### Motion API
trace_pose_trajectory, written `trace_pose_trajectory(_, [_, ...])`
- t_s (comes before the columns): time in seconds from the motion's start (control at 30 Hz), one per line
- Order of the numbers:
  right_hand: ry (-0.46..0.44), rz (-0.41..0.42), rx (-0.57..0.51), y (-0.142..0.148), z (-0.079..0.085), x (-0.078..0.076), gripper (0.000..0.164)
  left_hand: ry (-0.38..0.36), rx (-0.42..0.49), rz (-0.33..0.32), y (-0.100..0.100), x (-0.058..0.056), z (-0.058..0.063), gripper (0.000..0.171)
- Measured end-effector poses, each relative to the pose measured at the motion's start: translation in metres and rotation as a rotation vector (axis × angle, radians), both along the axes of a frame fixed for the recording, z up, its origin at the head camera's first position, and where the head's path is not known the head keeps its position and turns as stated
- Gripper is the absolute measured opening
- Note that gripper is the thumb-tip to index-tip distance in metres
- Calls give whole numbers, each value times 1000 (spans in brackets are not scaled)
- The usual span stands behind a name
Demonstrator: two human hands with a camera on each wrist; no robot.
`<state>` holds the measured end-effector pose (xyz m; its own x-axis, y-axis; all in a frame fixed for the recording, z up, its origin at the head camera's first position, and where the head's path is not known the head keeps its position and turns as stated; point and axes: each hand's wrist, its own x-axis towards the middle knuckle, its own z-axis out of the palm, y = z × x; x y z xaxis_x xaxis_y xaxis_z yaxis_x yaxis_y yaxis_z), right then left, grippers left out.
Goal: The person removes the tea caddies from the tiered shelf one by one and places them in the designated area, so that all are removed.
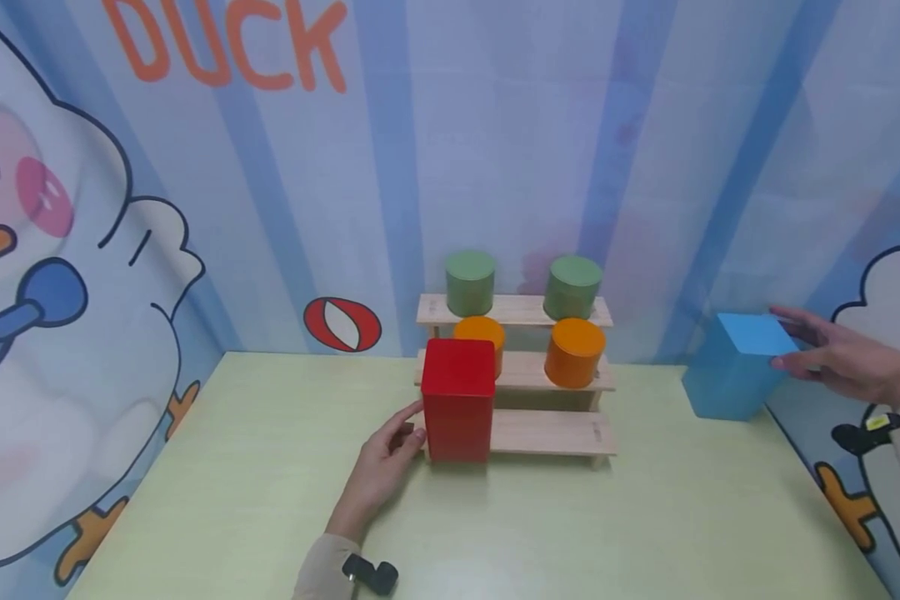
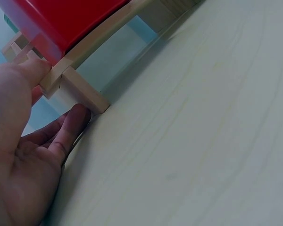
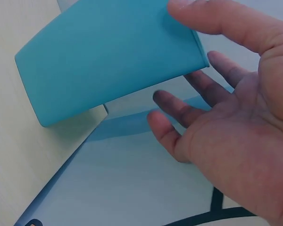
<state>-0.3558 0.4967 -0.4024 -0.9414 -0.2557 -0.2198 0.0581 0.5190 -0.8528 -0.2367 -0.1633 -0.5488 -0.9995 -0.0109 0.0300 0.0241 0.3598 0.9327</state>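
Note:
A tall red box (image 1: 459, 408) stands on the left part of the lowest step of a three-tier wooden shelf (image 1: 547, 432). My left hand (image 1: 382, 462) is at the shelf's lower left end. In the left wrist view its thumb touches the end of the step beside the red box (image 2: 70, 19), with the other fingers around the leg below. At the far right my right hand (image 1: 843, 354) holds the upper part of a blue box (image 1: 738, 371). The right wrist view shows the thumb on one face of the blue box (image 3: 108, 56) and fingertips partly hidden behind it.
Two green cylinders (image 1: 470, 285) sit on the top tier. On the middle tier are two orange cylinders (image 1: 574, 354), the left one partly hidden by the red box. A duck-printed blue cloth (image 1: 495, 150) hangs behind the pale table (image 1: 270, 467) and along its sides.

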Motion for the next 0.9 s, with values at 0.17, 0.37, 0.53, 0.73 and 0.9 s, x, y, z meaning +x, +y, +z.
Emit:
trace_pose_trajectory(0.17, [24,-26,9,0,11,4,119,8,1,-8,1,0,-1,50])
trace_pose_trajectory(0.37, [128,-58,33,-11,39,5,113,10,8,-10,1,-1,0,51])
trace_pose_trajectory(0.53, [239,-77,16,-35,70,8,102,-7,1,3,0,-1,-1,50])
trace_pose_trajectory(0.73, [314,-70,-246,-75,109,14,89,6,3,-2,0,-2,-2,50])
trace_pose_trajectory(0.9, [336,-47,-554,-120,139,31,86,-5,4,-2,3,-3,-2,49])
